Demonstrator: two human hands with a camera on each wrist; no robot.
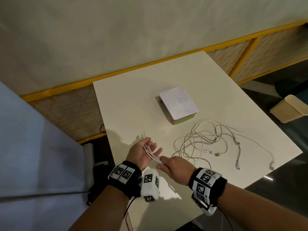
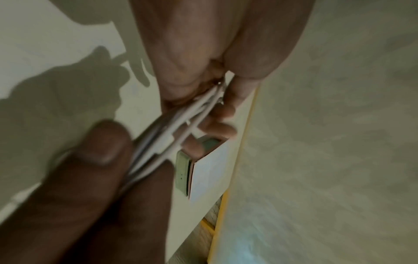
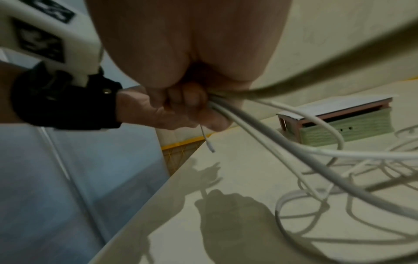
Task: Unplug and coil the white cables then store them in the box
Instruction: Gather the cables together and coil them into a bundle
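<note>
A bundle of white cable strands [image 1: 150,153] lies across my upturned left hand [image 1: 150,147] near the table's front left. The left thumb and fingers [image 2: 217,128] hold the strand ends. My right hand [image 1: 162,164] pinches the same strands just right of the left palm; its curled fingers [image 3: 190,100] show in the right wrist view. From there the cables [image 3: 260,125] trail into a loose tangle [image 1: 208,142] on the white table [image 1: 133,100], with several plugs lying free. The box [image 1: 179,105], green-sided with a white lid, sits beyond the tangle.
The table's left edge runs just left of my left hand. A cream bin [image 1: 290,109] stands on the dark floor to the right. A yellow-framed mesh panel [image 1: 233,52] lines the wall behind. A pale blue surface [image 1: 33,147] fills the left side.
</note>
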